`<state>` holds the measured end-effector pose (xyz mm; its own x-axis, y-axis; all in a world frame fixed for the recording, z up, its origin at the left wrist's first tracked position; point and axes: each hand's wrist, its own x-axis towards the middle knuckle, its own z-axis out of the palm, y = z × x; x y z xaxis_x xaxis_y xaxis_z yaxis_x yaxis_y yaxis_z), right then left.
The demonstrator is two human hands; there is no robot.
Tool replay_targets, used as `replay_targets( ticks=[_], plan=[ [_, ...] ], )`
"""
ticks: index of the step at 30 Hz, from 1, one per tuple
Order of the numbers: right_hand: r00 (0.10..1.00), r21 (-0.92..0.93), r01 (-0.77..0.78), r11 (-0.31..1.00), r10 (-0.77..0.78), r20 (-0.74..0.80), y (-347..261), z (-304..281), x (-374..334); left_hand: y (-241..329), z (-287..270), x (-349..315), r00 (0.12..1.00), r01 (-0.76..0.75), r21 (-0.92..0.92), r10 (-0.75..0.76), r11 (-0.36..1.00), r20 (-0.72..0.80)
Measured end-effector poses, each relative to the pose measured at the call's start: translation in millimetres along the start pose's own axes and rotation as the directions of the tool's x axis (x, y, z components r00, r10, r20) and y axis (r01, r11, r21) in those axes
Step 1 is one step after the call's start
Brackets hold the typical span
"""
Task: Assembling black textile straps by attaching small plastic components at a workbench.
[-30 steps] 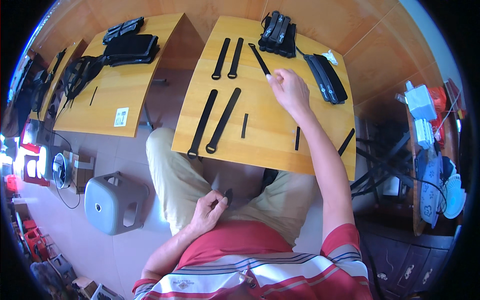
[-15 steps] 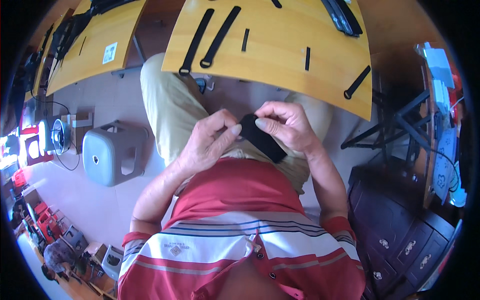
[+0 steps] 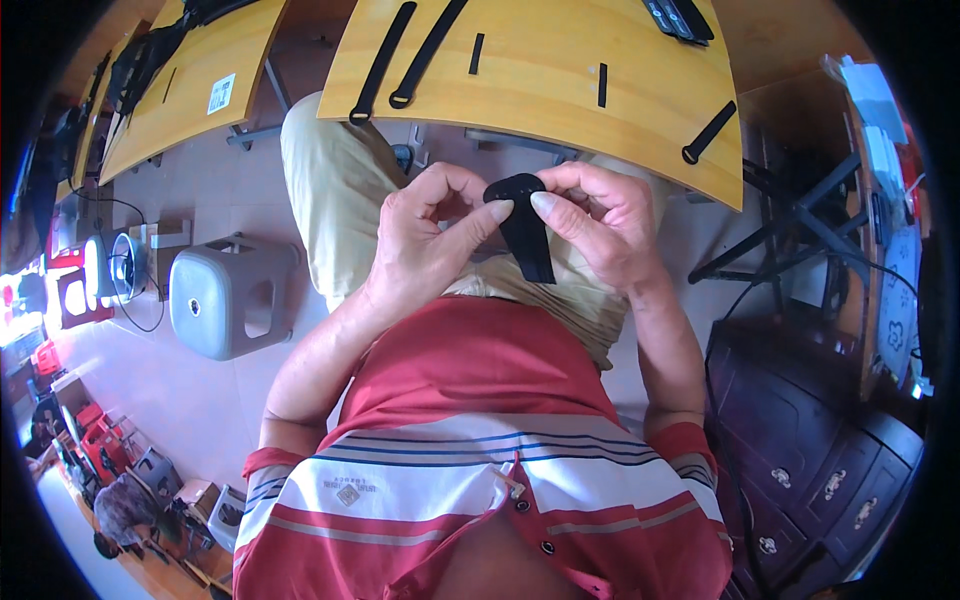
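A black fabric strap [image 3: 527, 245] is pinched at its upper end between my two hands, above my lap. My left hand [image 3: 425, 240] grips its left side with thumb and fingertips. From the other side, my right hand [image 3: 605, 230] pinches the same end, its thumb on the near face. The strap's wider body hangs down toward my waist. On the table beyond lie a long black strap with a ring end [image 3: 385, 60] and a second one [image 3: 428, 55]. A shorter ringed strap [image 3: 710, 133] lies at the table's right edge.
Two narrow black strips [image 3: 476, 54] [image 3: 602, 85] lie on the yellow wooden table [image 3: 540, 90]. Dark bundled items [image 3: 678, 20] sit at its far right. A grey plastic stool [image 3: 225, 295] stands left of my legs; a dark cabinet [image 3: 800, 450] is at the right.
Both hands have moved slightly farther from my body with the strap. Its lower end has swung from slanting right to hanging nearly straight, and both thumbs now press its upper end.
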<state>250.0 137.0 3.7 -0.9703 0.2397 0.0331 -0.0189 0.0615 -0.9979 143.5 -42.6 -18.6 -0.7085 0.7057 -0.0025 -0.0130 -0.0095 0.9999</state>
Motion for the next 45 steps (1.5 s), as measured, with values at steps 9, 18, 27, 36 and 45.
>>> replay_targets(
  ticks=[9,18,27,36,45],
  plan=[
    [0.981,0.071,-0.129,0.989,0.117,0.154,-6.8,-25.0,2.8,4.7,8.4,3.5,0.974,-0.221,0.073,0.215,0.973,0.076],
    [0.982,0.016,-0.071,0.997,0.067,0.176,-11.4,-28.6,-0.9,7.9,13.5,8.0,0.946,-0.322,0.132,0.313,0.938,0.087],
    [0.972,0.21,-0.233,0.95,0.22,0.084,-11.9,-27.4,-6.2,13.9,20.0,11.9,0.975,-0.223,0.203,0.22,0.953,0.039],
    [0.974,0.232,-0.227,0.946,0.226,0.03,-3.4,-16.4,-15.9,30.7,19.8,11.0,0.981,-0.131,0.302,0.079,0.944,0.179],
    [0.997,-0.091,-0.028,0.996,0.021,-0.08,-1.5,0.6,-22.9,30.7,14.4,11.4,0.959,-0.24,0.452,0.139,0.859,0.246]
  ],
)
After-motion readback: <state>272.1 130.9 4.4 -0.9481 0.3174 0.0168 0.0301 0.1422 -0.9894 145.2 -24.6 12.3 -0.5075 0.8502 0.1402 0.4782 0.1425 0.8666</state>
